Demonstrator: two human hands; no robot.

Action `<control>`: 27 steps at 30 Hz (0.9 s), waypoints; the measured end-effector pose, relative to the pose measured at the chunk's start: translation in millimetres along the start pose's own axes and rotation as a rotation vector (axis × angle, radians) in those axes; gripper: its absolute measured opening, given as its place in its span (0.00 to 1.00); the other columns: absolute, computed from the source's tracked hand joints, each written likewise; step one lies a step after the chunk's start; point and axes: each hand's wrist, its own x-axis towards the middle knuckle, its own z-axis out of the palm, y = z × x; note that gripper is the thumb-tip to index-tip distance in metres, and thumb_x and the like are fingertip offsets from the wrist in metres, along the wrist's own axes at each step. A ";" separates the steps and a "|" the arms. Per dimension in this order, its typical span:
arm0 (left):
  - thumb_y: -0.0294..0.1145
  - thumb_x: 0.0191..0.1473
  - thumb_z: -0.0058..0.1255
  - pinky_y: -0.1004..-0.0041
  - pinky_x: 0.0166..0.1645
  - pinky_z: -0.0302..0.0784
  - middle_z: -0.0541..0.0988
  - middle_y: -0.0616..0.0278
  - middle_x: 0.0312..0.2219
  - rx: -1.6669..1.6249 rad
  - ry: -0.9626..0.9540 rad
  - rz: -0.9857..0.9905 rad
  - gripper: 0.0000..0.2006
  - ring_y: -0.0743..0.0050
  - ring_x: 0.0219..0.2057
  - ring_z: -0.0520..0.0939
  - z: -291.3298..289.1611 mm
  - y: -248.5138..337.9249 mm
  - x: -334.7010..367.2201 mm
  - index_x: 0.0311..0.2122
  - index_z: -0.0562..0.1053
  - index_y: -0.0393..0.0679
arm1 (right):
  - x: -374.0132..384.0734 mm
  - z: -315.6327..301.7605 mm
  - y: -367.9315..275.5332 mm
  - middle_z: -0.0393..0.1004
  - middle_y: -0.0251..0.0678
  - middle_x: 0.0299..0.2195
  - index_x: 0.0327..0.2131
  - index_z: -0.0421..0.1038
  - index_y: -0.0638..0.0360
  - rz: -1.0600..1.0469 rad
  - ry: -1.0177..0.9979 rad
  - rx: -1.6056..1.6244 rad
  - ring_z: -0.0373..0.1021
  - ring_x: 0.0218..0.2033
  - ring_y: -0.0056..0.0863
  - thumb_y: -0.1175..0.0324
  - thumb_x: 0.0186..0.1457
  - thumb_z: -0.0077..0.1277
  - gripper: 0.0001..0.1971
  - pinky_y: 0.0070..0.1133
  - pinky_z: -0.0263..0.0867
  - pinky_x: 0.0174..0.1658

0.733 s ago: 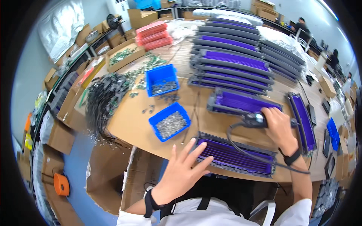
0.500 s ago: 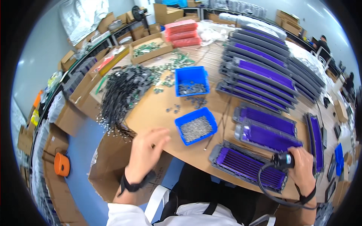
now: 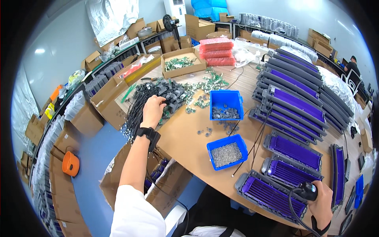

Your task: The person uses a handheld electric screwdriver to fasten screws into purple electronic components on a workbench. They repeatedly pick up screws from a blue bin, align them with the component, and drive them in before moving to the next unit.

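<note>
At the pile of black cables with dark connector blocks, my left hand has its fingers bent down onto the near connectors. Whatever lies between those fingertips is too small to make out. Far to the right, my right hand is wrapped round a black corded electric screwdriver, its tip hidden. Just left of and below that tool lies a grey tray-like housing with a purple ribbed inside. Two similar housings rest behind it.
A blue bin of small metal screws stands mid-table, with a blue bin of grey parts behind. Stacked purple-and-grey housings fill the right. Green circuit boards lie scattered by an open carton. Below the left edge sits a box.
My left hand has reached forward to the cable pile from the table's near edge. The view has shifted; my right hand still holds the electric screwdriver over the near housing.
</note>
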 end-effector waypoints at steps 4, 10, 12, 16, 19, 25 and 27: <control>0.31 0.44 0.63 0.62 0.44 0.73 0.74 0.55 0.35 0.146 0.150 0.075 0.14 0.55 0.42 0.74 21.9 6.0 35.7 0.38 0.77 0.41 | -18.1 -15.3 -17.4 0.70 0.44 0.26 0.34 0.68 0.62 0.186 0.102 0.137 0.68 0.31 0.46 0.82 0.30 0.58 0.20 0.30 0.62 0.38; 0.40 0.46 0.63 0.59 0.46 0.75 0.75 0.49 0.39 0.301 0.067 -0.159 0.16 0.48 0.44 0.75 46.9 -30.6 70.9 0.35 0.76 0.40 | -10.2 -47.8 -51.9 0.74 0.50 0.32 0.41 0.72 0.64 0.118 -0.002 0.182 0.74 0.37 0.45 0.84 0.36 0.57 0.23 0.28 0.69 0.41; 0.35 0.45 0.62 0.58 0.45 0.74 0.77 0.50 0.36 0.234 -0.070 -0.104 0.09 0.47 0.41 0.77 47.5 -48.5 84.7 0.30 0.78 0.42 | -13.1 -47.3 -51.9 0.74 0.51 0.33 0.42 0.71 0.64 0.107 0.007 0.190 0.74 0.36 0.46 0.84 0.36 0.57 0.23 0.29 0.69 0.40; 0.28 0.44 0.58 0.57 0.41 0.75 0.78 0.46 0.30 0.193 0.061 0.033 0.06 0.48 0.35 0.79 35.2 -47.9 93.8 0.30 0.75 0.39 | -16.5 -40.2 -48.2 0.74 0.46 0.33 0.42 0.70 0.62 0.100 0.003 0.159 0.71 0.37 0.42 0.84 0.36 0.57 0.23 0.29 0.65 0.42; 0.27 0.53 0.52 0.65 0.37 0.74 0.78 0.51 0.28 -0.168 0.273 0.139 0.04 0.58 0.33 0.79 3.0 -41.2 103.8 0.33 0.73 0.38 | -24.7 -18.2 -46.9 0.72 0.42 0.32 0.35 0.70 0.59 0.149 0.072 0.092 0.67 0.40 0.44 0.80 0.28 0.59 0.22 0.30 0.60 0.45; 0.41 0.63 0.48 0.76 0.42 0.71 0.78 0.64 0.33 -0.669 0.727 0.064 0.13 0.79 0.33 0.76 -124.4 51.4 134.1 0.41 0.73 0.41 | -0.9 -4.5 -50.1 0.72 0.42 0.27 0.34 0.70 0.59 -0.068 -0.124 0.130 0.72 0.30 0.45 0.79 0.31 0.59 0.19 0.34 0.67 0.32; 0.35 0.64 0.45 0.75 0.47 0.73 0.78 0.61 0.35 -0.950 0.660 0.065 0.11 0.76 0.37 0.78 -159.9 15.5 140.9 0.46 0.74 0.41 | 1.7 9.1 -51.0 0.72 0.41 0.30 0.35 0.69 0.59 -0.085 -0.183 0.107 0.72 0.31 0.45 0.78 0.33 0.58 0.19 0.35 0.68 0.33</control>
